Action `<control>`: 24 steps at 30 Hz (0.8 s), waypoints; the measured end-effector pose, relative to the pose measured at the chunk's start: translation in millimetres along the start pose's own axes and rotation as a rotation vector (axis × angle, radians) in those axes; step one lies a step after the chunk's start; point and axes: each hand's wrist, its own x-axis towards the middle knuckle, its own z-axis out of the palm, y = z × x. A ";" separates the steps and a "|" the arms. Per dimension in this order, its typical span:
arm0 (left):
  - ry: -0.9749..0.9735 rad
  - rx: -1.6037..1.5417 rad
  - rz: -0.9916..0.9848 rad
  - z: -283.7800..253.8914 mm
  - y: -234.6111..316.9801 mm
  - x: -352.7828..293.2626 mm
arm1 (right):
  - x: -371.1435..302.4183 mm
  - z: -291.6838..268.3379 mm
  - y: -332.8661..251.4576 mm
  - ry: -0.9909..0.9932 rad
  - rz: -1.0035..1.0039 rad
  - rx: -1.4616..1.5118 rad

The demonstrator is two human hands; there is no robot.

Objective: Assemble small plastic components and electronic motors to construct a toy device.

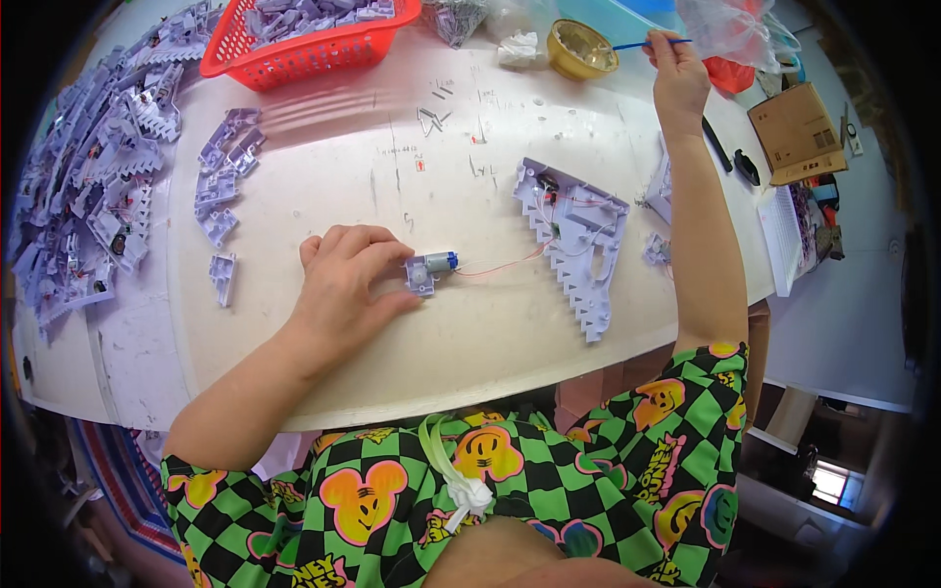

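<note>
My left hand (343, 284) rests on the table, thumb and forefinger pinching a small lavender plastic housing (420, 280). A small silver motor with a blue end (441, 262) sits in this housing. Thin red and pale wires run right from the motor to a lavender toothed casing half (588, 257), which lies on the table with more wiring inside. Reaching far to the right, my right hand (678, 83) pinches a thin blue stick (632, 45). The stick's left end is at the rim of a yellow bowl (580, 71) holding a greyish substance.
Several small lavender parts (218, 186) stand in a curved row left of my left hand. A large heap of toothed casings (98, 176) covers the far left. At the back are a red basket (304, 67) of parts and metal strips (429, 121). A cardboard box (799, 132) sits right.
</note>
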 end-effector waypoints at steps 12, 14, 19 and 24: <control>0.128 0.062 0.133 0.1 0.0 24.6 | -123.9 -50.2 -123.7 -0.240 -0.045 0.726; 0.052 0.100 0.132 -4.9 10.0 39.5 | -145.4 -50.3 -136.4 -0.275 -0.117 0.712; 0.055 0.060 0.119 -1.5 11.2 45.6 | -170.4 -35.0 -141.7 -0.274 -0.268 0.619; 0.022 0.015 0.107 3.8 15.6 55.8 | -169.3 -32.8 -146.6 -0.316 -0.280 0.554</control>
